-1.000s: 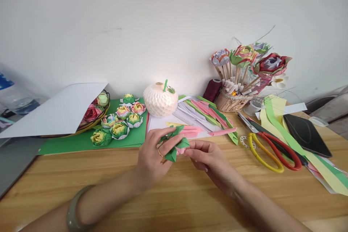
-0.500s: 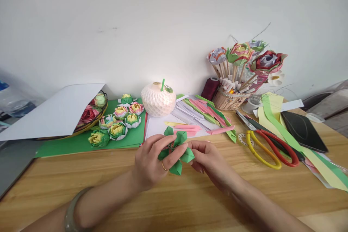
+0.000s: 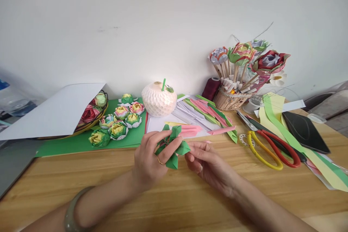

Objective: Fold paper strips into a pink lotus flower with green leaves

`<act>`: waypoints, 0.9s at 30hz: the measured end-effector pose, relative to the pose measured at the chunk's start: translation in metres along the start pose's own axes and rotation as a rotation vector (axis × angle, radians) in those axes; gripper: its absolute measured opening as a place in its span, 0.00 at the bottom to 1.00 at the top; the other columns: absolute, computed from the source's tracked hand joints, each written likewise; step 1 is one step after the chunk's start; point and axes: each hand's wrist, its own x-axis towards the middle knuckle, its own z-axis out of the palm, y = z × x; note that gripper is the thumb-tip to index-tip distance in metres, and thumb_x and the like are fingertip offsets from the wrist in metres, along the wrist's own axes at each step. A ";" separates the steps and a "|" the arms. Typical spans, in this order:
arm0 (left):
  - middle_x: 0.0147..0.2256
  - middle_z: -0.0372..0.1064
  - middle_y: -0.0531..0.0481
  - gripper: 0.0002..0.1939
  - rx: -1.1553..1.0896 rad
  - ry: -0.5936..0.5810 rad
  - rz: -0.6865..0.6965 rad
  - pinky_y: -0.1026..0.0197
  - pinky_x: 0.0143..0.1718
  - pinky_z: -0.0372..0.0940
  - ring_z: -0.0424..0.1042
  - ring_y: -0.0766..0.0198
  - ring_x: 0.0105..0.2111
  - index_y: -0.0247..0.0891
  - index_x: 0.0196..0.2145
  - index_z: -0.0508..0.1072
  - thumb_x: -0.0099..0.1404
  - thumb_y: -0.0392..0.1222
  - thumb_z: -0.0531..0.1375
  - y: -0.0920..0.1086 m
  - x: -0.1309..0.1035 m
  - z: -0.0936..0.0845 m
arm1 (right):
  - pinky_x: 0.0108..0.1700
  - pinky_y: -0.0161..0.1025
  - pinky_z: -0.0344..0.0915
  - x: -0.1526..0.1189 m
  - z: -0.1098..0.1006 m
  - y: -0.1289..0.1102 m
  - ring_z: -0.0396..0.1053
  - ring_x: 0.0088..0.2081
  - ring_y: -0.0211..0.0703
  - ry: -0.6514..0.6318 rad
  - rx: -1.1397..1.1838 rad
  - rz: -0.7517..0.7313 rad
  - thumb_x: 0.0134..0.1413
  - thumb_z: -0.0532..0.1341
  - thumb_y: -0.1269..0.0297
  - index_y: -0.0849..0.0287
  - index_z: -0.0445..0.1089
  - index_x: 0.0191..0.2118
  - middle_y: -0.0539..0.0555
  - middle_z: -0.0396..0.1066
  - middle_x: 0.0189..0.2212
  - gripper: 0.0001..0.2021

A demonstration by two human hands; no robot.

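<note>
My left hand point(image 3: 148, 159) grips a folded green paper flower piece point(image 3: 174, 144) just above the wooden table point(image 3: 108, 185), fingers wrapped around its underside. My right hand point(image 3: 208, 161) sits just to the right of it, fingertips pinching at the piece's right edge near a green point. A ring shows on the left hand and a bracelet on that wrist. What lies inside the fold is hidden by the fingers.
Finished paper flowers point(image 3: 119, 119) lie on green paper at left, beside a basket point(image 3: 91, 114) under a white sheet. A netted white round object point(image 3: 159, 99), paper strips point(image 3: 206, 114), scissors point(image 3: 268, 145), a black case point(image 3: 304, 130) and a flower holder point(image 3: 233, 98) fill the back.
The green piece has been turned and closed up a little in my left hand. My right fingers have shifted along its right edge. The view has barely moved.
</note>
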 end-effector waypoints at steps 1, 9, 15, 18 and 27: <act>0.41 0.61 0.46 0.17 -0.002 0.003 0.001 0.60 0.38 0.65 0.63 0.61 0.40 0.41 0.44 0.66 0.56 0.30 0.58 0.000 0.000 0.000 | 0.18 0.21 0.52 0.000 0.000 0.001 0.57 0.15 0.22 -0.011 0.034 0.013 0.43 0.67 0.66 0.66 0.71 0.20 0.46 0.65 0.15 0.09; 0.41 0.61 0.46 0.17 -0.025 0.006 -0.022 0.60 0.37 0.65 0.63 0.61 0.40 0.41 0.44 0.66 0.57 0.30 0.57 0.000 0.001 0.001 | 0.20 0.18 0.62 0.004 -0.003 0.009 0.64 0.15 0.22 -0.037 0.180 0.067 0.40 0.69 0.68 0.67 0.74 0.24 0.46 0.70 0.17 0.07; 0.41 0.61 0.47 0.18 -0.051 0.006 -0.017 0.60 0.37 0.66 0.64 0.61 0.40 0.42 0.44 0.66 0.56 0.28 0.57 0.000 -0.001 0.002 | 0.19 0.17 0.63 0.004 -0.002 0.010 0.65 0.15 0.22 -0.064 0.216 0.068 0.38 0.70 0.68 0.67 0.75 0.24 0.46 0.71 0.18 0.07; 0.41 0.61 0.46 0.18 -0.066 0.001 -0.009 0.59 0.38 0.66 0.63 0.61 0.40 0.40 0.44 0.66 0.56 0.28 0.58 0.001 0.000 0.001 | 0.19 0.17 0.62 0.004 -0.002 0.011 0.64 0.15 0.22 -0.053 0.205 0.070 0.38 0.70 0.68 0.66 0.74 0.23 0.46 0.71 0.17 0.07; 0.42 0.61 0.46 0.22 -0.059 -0.048 -0.050 0.59 0.38 0.65 0.63 0.60 0.41 0.43 0.46 0.65 0.54 0.28 0.59 0.001 -0.004 0.003 | 0.19 0.22 0.56 0.003 -0.003 0.012 0.60 0.15 0.23 0.048 0.017 -0.031 0.41 0.69 0.62 0.65 0.71 0.19 0.46 0.67 0.15 0.11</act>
